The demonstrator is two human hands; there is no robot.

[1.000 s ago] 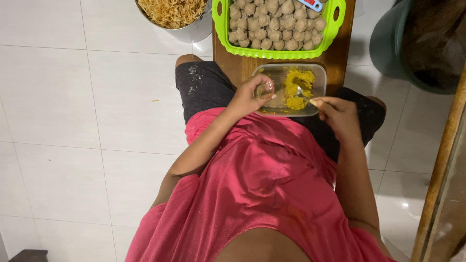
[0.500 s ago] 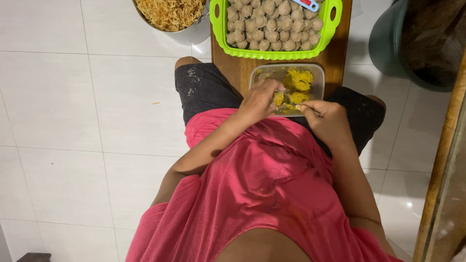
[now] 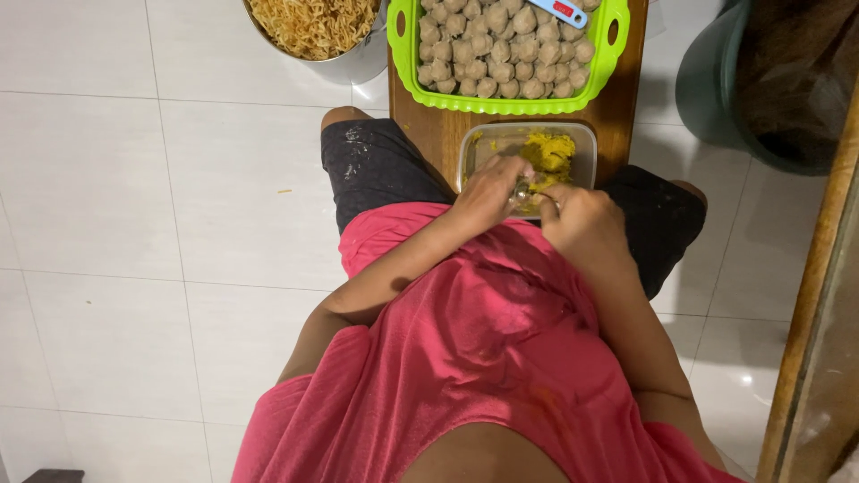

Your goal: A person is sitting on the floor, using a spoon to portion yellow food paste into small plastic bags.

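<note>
A clear plastic container (image 3: 501, 143) with yellow filling (image 3: 548, 152) rests on a wooden board (image 3: 438, 134) between my knees. My left hand (image 3: 486, 190) curls over the container's near left corner; whatever lies in its fingers is hidden. My right hand (image 3: 582, 224) is at the near right edge, closed on a small metal spoon (image 3: 522, 190) whose bowl touches the left fingers. Both hands meet just in front of the filling.
A green plastic tray (image 3: 407, 72) full of several pale round balls sits farther along the board, with a small blue and red tool (image 3: 558, 11) on top. A metal bowl of fried noodles (image 3: 313, 27) stands to the left, a dark green bin (image 3: 716, 80) to the right. A wooden post (image 3: 814, 295) runs along the right edge over the white tiled floor.
Both hands have drawn closer together at the container's near edge. The spoon end now meets my left fingers.
</note>
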